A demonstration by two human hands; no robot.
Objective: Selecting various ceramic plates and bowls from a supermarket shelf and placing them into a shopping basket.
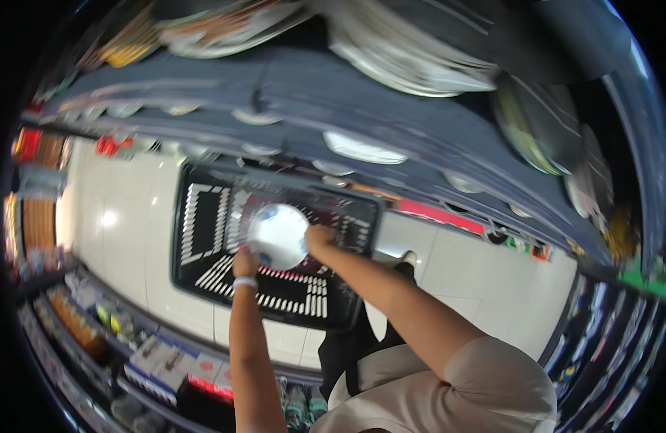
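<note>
A round white plate with bluish patches along its rim is held between both my hands, over a black slatted plastic basket. My left hand, with a pale band at the wrist, grips the plate's lower left edge. At its right edge my right hand has hold of the rim. The fingers are partly hidden and blurred. Beneath the plate the basket's floor is partly covered, and some reddish patches show there that I cannot make out.
Grey shelves run across the top, holding stacked plates. Shelves with boxed goods stand at the lower left. Pale floor tiles lie around the basket. More stocked racks are at the right.
</note>
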